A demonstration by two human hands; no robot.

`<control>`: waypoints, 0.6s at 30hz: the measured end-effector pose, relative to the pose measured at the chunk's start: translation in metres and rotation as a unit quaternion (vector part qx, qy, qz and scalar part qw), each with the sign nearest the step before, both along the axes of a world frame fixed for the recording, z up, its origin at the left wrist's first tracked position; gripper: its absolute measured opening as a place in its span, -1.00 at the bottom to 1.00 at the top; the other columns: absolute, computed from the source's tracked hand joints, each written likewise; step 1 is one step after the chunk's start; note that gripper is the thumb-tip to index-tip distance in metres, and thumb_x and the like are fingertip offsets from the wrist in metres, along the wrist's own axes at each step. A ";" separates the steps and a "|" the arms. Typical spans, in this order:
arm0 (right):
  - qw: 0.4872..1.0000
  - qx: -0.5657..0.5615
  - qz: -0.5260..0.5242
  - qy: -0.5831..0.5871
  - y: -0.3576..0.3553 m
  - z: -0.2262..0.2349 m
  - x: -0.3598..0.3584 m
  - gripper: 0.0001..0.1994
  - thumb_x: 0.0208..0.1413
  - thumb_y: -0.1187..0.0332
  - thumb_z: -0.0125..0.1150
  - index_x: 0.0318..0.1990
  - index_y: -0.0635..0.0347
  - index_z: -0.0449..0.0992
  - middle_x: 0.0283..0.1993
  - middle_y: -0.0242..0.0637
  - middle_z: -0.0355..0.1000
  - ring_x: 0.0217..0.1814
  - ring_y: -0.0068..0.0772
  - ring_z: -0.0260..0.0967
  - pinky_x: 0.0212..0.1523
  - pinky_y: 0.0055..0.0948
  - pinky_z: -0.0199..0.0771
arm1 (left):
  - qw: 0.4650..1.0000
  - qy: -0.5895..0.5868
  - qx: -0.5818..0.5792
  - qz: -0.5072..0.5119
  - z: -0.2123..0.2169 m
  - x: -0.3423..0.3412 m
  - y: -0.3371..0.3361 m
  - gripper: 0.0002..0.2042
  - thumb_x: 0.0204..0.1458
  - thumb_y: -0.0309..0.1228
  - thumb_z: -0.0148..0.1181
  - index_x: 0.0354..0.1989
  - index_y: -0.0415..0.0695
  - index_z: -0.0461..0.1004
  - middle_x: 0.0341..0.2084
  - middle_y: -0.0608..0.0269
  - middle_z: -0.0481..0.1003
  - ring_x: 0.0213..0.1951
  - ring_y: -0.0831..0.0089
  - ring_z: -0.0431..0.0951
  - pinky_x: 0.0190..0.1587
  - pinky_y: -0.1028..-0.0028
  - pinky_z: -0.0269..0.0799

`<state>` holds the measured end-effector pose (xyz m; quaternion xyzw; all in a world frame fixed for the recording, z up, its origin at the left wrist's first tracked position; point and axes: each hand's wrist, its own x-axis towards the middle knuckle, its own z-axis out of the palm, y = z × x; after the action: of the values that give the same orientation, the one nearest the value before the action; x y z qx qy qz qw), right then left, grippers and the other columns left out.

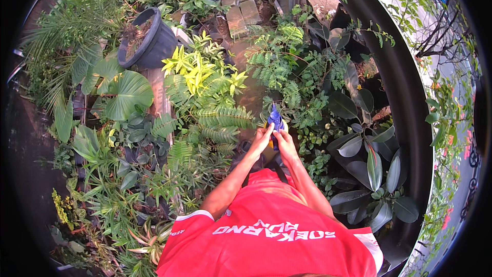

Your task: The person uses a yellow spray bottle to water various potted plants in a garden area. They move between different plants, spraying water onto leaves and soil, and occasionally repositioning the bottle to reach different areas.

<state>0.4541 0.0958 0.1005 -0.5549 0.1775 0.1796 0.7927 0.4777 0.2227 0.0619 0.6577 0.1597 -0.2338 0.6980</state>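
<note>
Both my hands meet in front of my chest around what looks like a spray bottle point(275, 117) with a blue pointed head and a bit of yellow below it. My left hand point(262, 139) is closed on its left side. From the right, my right hand point(285, 142) grips it too, with the thumbs close together on the blue part. The blue tip points away from me. Most of the lower body is hidden behind my fingers. Green feathery foliage point(279, 66) grows just beyond the hands.
Dense potted plants flank a narrow path point(246, 79) with paving blocks point(241, 13) at its far end. A large dark pot point(148, 41) lies tilted at the left. Broad dark leaves point(376, 166) crowd the right, beside a curved black edge point(417, 123).
</note>
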 end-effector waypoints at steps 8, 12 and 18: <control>0.991 -0.051 0.120 0.012 0.049 -0.003 0.031 -0.47 0.26 0.19 0.08 0.21 0.47 0.27 0.12 -0.11 0.40 0.13 -0.41 0.32 0.20 -0.50 0.21 | 0.998 0.006 -0.023 0.053 0.072 -0.006 0.045 -0.31 0.17 0.26 -0.22 0.03 -0.17 0.43 -0.10 0.18 0.46 -0.02 0.46 0.39 0.06 0.37 0.27; 0.982 -0.097 0.162 0.008 0.068 0.026 0.035 -0.41 0.25 0.16 0.11 0.24 0.50 0.22 0.18 -0.07 0.35 0.22 -0.36 0.25 0.25 -0.44 0.15 | 0.988 -0.016 0.007 0.151 0.073 -0.011 0.056 -0.39 0.24 0.16 -0.23 -0.06 -0.19 0.47 -0.18 0.33 0.49 -0.11 0.55 0.43 0.01 0.47 0.29; 0.902 -0.293 0.250 -0.197 0.103 0.045 0.060 -0.66 0.21 0.13 0.10 -0.05 0.17 0.58 -0.15 -0.08 0.42 -0.01 -0.18 0.24 0.10 -0.29 0.24 | 0.957 -0.076 -0.037 0.279 0.066 -0.001 0.077 -0.45 0.26 0.12 -0.22 -0.19 -0.15 0.48 -0.26 0.36 0.45 -0.19 0.57 0.38 -0.09 0.51 0.29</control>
<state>0.5139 0.1985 0.1451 -0.8123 -0.0817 0.1988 0.5423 0.4763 0.2999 0.1277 0.5769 0.2743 0.0155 0.7692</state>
